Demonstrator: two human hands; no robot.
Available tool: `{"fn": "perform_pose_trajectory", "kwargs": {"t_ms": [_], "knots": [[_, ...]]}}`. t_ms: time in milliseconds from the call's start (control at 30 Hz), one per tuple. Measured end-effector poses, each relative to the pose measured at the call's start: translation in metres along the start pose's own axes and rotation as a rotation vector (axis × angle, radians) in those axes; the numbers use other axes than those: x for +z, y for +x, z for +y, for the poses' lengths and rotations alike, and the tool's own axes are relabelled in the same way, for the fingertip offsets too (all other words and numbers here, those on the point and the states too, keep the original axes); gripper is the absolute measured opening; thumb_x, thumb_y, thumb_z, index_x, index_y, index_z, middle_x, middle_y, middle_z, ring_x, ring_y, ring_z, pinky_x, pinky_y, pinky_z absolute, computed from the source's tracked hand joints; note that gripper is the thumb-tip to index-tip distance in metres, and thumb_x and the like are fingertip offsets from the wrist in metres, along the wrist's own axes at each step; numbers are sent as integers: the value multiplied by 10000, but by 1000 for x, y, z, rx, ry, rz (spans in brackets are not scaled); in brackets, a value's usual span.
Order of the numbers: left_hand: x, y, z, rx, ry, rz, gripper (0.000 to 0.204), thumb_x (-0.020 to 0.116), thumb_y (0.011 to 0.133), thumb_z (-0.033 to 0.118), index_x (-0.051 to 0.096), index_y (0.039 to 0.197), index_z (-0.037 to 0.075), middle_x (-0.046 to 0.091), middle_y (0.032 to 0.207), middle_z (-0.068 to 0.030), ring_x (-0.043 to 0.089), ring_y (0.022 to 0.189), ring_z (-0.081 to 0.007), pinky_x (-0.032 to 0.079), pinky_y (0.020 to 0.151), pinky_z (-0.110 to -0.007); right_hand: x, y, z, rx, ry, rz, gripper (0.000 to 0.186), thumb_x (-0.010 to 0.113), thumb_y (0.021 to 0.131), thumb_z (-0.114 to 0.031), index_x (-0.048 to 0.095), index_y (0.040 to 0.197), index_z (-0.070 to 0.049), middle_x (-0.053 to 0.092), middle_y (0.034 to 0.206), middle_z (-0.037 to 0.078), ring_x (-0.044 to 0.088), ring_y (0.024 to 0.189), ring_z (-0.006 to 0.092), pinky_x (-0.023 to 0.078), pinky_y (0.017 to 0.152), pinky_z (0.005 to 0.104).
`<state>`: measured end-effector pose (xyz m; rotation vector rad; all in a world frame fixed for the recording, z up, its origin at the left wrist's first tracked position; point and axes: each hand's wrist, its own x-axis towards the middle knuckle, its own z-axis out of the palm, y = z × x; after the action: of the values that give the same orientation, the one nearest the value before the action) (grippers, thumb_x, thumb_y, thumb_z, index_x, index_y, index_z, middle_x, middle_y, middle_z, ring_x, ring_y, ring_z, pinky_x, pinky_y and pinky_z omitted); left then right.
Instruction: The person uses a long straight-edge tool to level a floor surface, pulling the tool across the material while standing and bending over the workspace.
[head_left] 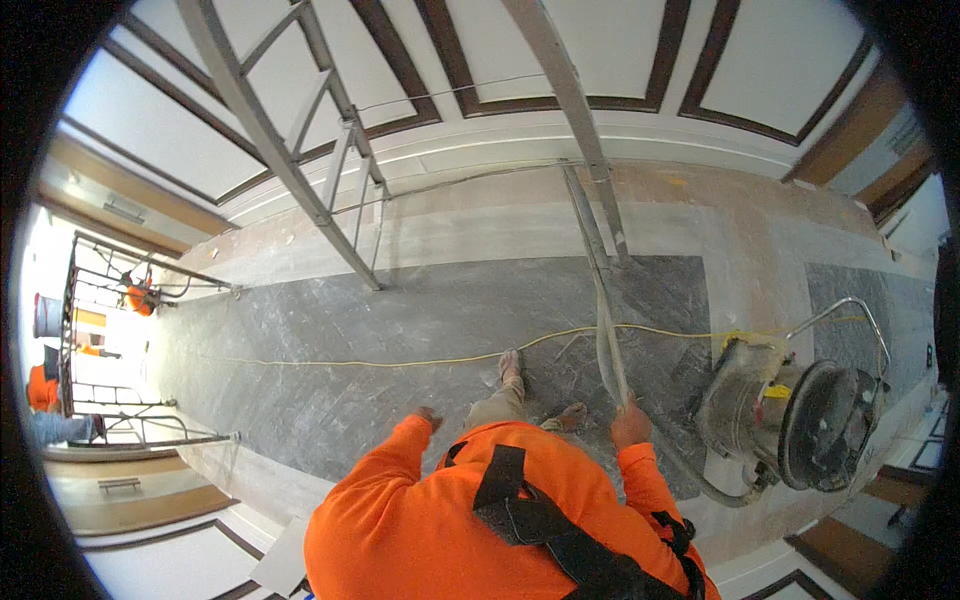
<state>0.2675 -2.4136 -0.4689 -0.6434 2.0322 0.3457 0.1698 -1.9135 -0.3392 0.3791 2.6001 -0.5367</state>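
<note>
My right hand is closed around a long grey pole, which reaches up toward the white base of the panelled wall. A grey hose curves from beside that hand down to a dusty canister vacuum with a chrome handle, standing at my right. My left hand hangs at my side near my leg; its fingers are small and shadowed, so I cannot make out their shape. A thin yellow cord crosses the grey floor by my feet.
A metal ladder stands ahead on the left, with another grey upright to its right. At far left are scaffold frames, a bucket and people in orange tops. Doors line both sides.
</note>
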Motion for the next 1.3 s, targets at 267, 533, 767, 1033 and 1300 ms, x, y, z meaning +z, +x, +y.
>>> {"fn": "perform_pose_trajectory", "kwargs": {"t_ms": [267, 533, 767, 1033, 1300], "knots": [[14, 7, 33, 260, -86, -91, 431, 586, 843, 329, 571, 1224, 127, 655, 1030, -174, 617, 955, -380, 508, 796, -421, 11, 12, -35, -100, -38, 3, 499, 514, 898, -209, 406, 1362, -64, 637, 951, 239, 622, 895, 401, 483, 780, 473], [-25, 111, -28, 495, -142, 115, 540, 559, 855, 443, 540, 1280, 110, 587, 1221, -180, 555, 1133, -353, 405, 1012, -376, 16, -26, -89, 94, 13, -265, 535, 487, 919, -252, 355, 1392, -41, 561, 1159, 255, 579, 1016, 414, 467, 833, 488], [-68, 123, -21, 428, -70, 24, 556, 610, 824, 445, 552, 1270, 117, 608, 1177, -195, 564, 1120, -347, 422, 992, -384, 83, -20, -85, -140, -37, -152, 587, 494, 916, -311, 324, 1410, -43, 630, 934, 243, 612, 862, 425, 476, 749, 496], [-151, 76, 14, 456, 68, 82, 547, 571, 855, 473, 565, 1249, 94, 599, 1193, -182, 590, 1046, -367, 480, 901, -417, 145, -12, -104, -202, -30, -48, 623, 568, 858, -316, 382, 1392, -54, 668, 791, 188, 653, 708, 346, 505, 657, 450], [-87, 185, 33, 776, 256, 61, 550, 514, 877, 480, 548, 1269, 95, 506, 1326, -159, 446, 1227, -386, 362, 1038, -447, 190, 9, -94, -298, 166, -215, 689, 559, 841, -269, 280, 1451, -114, 647, 992, 233, 637, 848, 399, 483, 819, 460]]}}
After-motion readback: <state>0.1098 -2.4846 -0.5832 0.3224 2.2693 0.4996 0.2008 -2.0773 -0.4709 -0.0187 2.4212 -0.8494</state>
